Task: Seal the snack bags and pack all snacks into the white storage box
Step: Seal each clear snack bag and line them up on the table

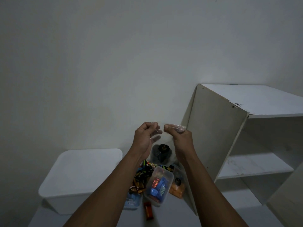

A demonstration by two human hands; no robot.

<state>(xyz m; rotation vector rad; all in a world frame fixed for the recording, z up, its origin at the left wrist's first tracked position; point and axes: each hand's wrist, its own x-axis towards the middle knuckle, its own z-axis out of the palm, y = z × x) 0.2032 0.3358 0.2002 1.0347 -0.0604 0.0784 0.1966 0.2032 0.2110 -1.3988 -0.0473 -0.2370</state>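
Note:
I hold a clear snack bag (161, 153) up in front of me by its top edge; dark wrapped snacks hang in its bottom. My left hand (145, 136) pinches the left end of the top strip and my right hand (180, 136) pinches the right end. Below the bag lies a pile of wrapped snacks (141, 179) and a clear plastic tub (159, 185) with blue and red packets. An orange snack bag (177, 189) lies beside the tub. The white storage box (82, 177) stands at the lower left, its inside showing nothing.
A white shelf unit (246, 145) with open compartments stands at the right, close to my right forearm. A small red-orange bar (148, 211) lies on the white surface near the front. A plain wall fills the background.

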